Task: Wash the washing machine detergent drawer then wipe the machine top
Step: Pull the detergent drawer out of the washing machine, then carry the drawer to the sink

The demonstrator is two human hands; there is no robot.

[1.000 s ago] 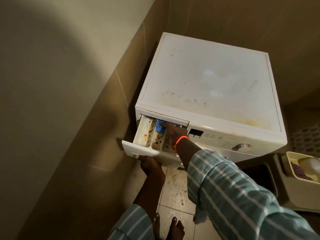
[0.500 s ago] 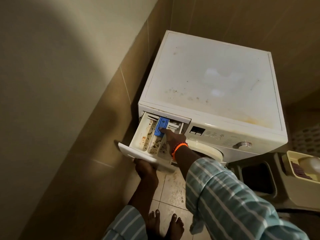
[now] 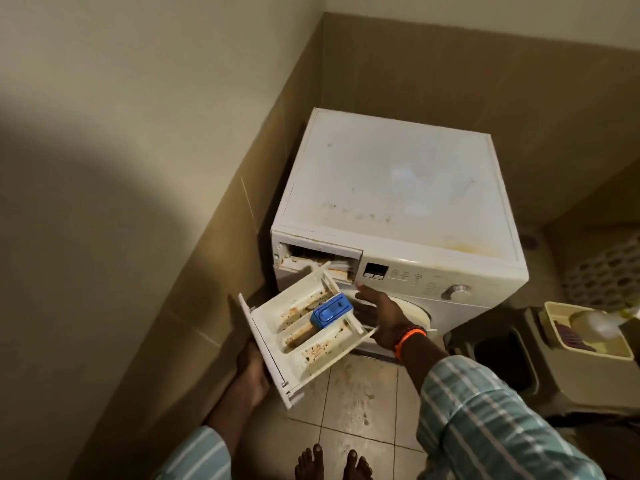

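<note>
The white detergent drawer point(image 3: 304, 334) is out of the washing machine point(image 3: 394, 251) and tilted in the air in front of it. Its compartments are stained brown and a blue insert point(image 3: 331, 310) sits in the middle one. My left hand point(image 3: 251, 367) grips the drawer's front panel from below. My right hand point(image 3: 379, 315), with an orange wristband, is beside the drawer's rear end with fingers spread, at or just off its edge. The drawer slot point(image 3: 318, 256) gapes dirty at the machine's upper left. The machine top point(image 3: 391, 188) shows dark specks and a yellow stain.
The machine stands in a corner with a tiled wall point(image 3: 214, 258) close on the left. A dark bin point(image 3: 505, 358) and a cream tub point(image 3: 585, 327) with a bottle stand on the right. A laundry basket point(image 3: 602, 271) is behind them. My bare feet point(image 3: 332, 462) rest on stained floor tiles.
The drawer has come fully out of its slot and swung down to the left. My right hand has left the blue insert and moved to the drawer's rear end. The view has pulled back.
</note>
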